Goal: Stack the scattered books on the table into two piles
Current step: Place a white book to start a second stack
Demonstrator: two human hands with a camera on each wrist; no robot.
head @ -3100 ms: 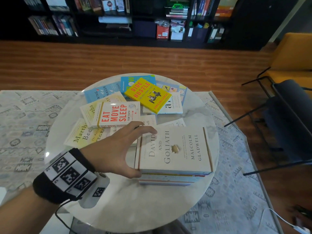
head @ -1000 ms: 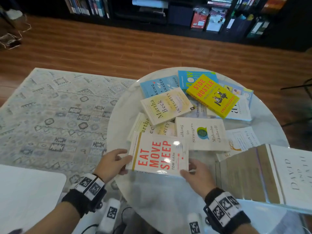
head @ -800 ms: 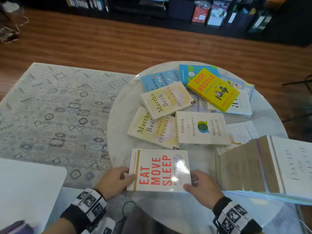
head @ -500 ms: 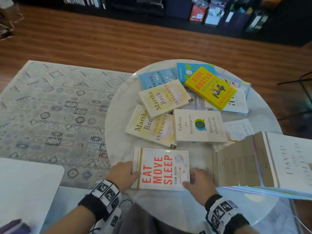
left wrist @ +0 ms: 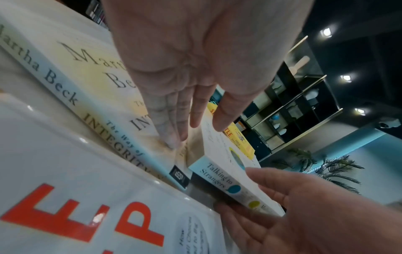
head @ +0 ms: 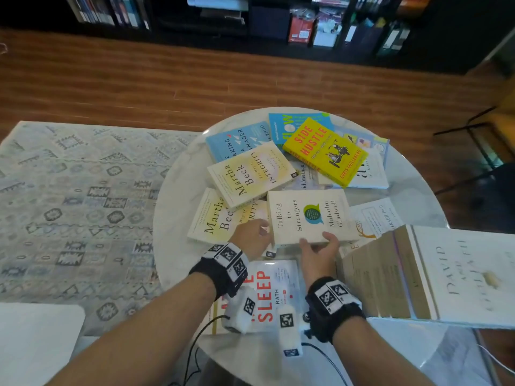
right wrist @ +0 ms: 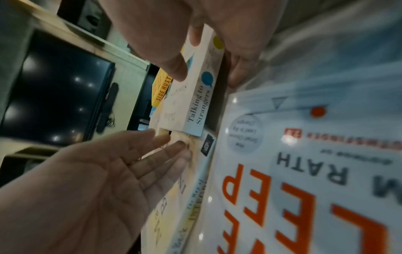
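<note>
I saw the right hand pinching the near spine edge of Talking to Strangers, thumb on top. The left hand, fingers straight, seemingly touched its left edge. Eat Move Sleep lay just nearer than it; the David and Goliath pile stood to its right.
</note>
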